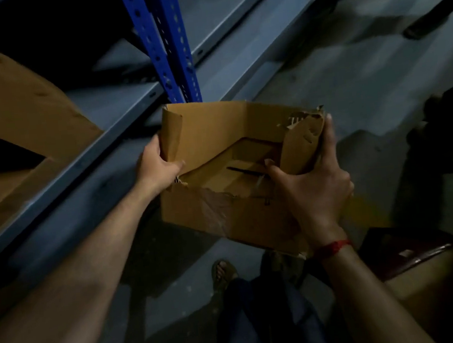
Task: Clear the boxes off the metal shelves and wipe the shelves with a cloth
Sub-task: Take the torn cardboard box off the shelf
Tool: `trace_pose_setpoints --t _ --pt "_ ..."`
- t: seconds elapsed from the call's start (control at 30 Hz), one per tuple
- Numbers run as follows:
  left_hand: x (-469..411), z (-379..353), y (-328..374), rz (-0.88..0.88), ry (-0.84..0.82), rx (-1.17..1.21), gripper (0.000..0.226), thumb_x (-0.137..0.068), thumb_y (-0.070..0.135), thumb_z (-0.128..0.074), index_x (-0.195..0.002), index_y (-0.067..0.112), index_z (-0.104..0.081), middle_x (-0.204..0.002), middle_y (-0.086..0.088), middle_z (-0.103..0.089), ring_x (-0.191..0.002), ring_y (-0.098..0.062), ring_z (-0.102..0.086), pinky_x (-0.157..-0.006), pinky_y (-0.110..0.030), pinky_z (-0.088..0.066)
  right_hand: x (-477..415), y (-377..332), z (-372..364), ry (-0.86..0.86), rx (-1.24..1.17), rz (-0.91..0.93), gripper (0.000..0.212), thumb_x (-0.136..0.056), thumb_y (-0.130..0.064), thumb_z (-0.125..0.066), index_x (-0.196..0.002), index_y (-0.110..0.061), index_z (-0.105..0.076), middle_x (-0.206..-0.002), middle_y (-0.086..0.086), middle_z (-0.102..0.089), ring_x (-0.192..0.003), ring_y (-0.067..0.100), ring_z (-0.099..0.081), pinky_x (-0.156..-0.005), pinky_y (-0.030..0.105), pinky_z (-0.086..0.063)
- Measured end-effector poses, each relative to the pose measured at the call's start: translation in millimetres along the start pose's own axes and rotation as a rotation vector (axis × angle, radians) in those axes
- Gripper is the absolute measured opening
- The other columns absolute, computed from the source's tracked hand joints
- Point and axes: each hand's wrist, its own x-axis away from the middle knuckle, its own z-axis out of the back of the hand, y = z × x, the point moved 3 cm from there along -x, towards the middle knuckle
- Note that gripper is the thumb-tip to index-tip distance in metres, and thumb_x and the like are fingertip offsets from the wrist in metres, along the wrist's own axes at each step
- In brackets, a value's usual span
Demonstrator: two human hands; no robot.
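Gripping a torn brown open-topped cardboard box (215,133), both hands hold it between them: the left hand (157,164) curls round the flap at the box's 9 o'clock, and the right hand (313,187) clutches the ragged flap at 3 o'clock (thumb inside). A grey metal shelf (105,145) lies at 10 o'clock.

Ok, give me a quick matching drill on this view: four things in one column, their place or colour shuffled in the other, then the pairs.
Column one:
1. torn box
2. large box
3. shelf upright
4. wrist thread

Column two:
A. blue, with punched holes
B. red, round the right wrist
C. gripped by the left hand and the right hand
D. sitting on the grey shelf, at left

Pairs: 1-C, 2-D, 3-A, 4-B.
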Motion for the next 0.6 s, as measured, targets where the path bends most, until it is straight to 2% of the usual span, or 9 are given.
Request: trace_pose_setpoints --t 0.13,0.23,0.3,0.37,0.43,0.53,0.6 --pt "-31.3 -43.7 -29.9 0.029 -0.015 0.012 0.072 -0.090 0.013 -0.071 -0.151 0.016 -0.033 -0.148 -0.011 -0.046 -0.135 -0.030 -0.045 -0.111 -0.050 -0.038 -17.7 33.4 -41.9 0.030 -0.008 0.043 0.114 -0.067 -0.053 -0.085 -0.158 -0.037 -0.018 -0.119 0.003 -0.072 -0.099 0.028 -0.070 -0.089 0.033 -0.051" --pt "-53.6 -78.0 -53.3 0.061 -0.012 0.059 0.072 -0.090 0.011 -0.072 -0.151 0.014 -0.034 -0.147 -0.012 -0.048 -0.135 -0.030 -0.047 -0.110 -0.049 -0.041 -30.4 63.0 -71.7 0.058 -0.020 0.092 0.112 -0.067 -0.057 -0.084 -0.157 -0.034 -0.021 -0.124 0.001 -0.070 -0.097 0.024 -0.071 -0.082 0.023 -0.045" --pt "-68.2 -98.0 -64.0 0.077 -0.008 0.092 0.068 -0.090 0.009 -0.071 -0.149 0.014 -0.037 -0.145 -0.012 -0.049 -0.133 -0.029 -0.048 -0.107 -0.046 -0.042 -36.8 83.7 -91.7 0.050 -0.036 0.097 0.114 -0.067 -0.060 -0.083 -0.158 -0.035 -0.018 -0.134 0.000 -0.064 -0.106 0.022 -0.069 -0.086 0.025 -0.047" --pt "-86.8 -118.0 -72.6 0.063 0.001 0.119 0.065 -0.091 0.007 -0.070 -0.148 0.013 -0.039 -0.145 -0.012 -0.050 -0.133 -0.027 -0.049 -0.107 -0.043 -0.042 -43.5 105.2 -113.1 0.045 -0.070 0.091 0.114 -0.067 -0.060 -0.083 -0.157 -0.035 -0.018 -0.141 -0.002 -0.058 -0.114 0.020 -0.065 -0.091 0.035 -0.056" --pt "-110.8 -139.3 -80.9 0.049 0.004 0.120 0.061 -0.091 0.007 -0.069 -0.145 0.012 -0.041 -0.143 -0.011 -0.052 -0.132 -0.027 -0.050 -0.109 -0.045 -0.042 -52.2 125.4 -136.2 0.052 -0.114 0.071 0.111 -0.069 -0.057 -0.084 -0.155 -0.037 -0.018 -0.142 -0.004 -0.057 -0.115 0.020 -0.064 -0.089 0.041 -0.059" --pt "-142.1 -166.0 -93.1 0.040 0.010 0.111 0.060 -0.092 0.008 -0.069 -0.145 0.013 -0.043 -0.142 -0.010 -0.053 -0.132 -0.026 -0.050 -0.110 -0.048 -0.043 -65.1 150.4 -168.3 0.041 -0.191 0.037 0.104 -0.073 -0.051 -0.082 -0.151 -0.045 -0.014 -0.136 -0.009 -0.058 -0.109 0.016 -0.065 -0.088 0.032 -0.056" --pt "-165.1 -186.2 -105.4 0.011 0.034 0.110 0.061 -0.090 0.007 -0.071 -0.145 0.013 -0.043 -0.139 -0.005 -0.054 -0.131 -0.024 -0.051 -0.110 -0.046 -0.043 -77.0 168.8 -193.1 0.047 -0.243 0.037 0.099 -0.075 -0.047 -0.082 -0.150 -0.042 -0.017 -0.134 -0.013 -0.057 -0.110 0.011 -0.064 -0.089 0.029 -0.055"
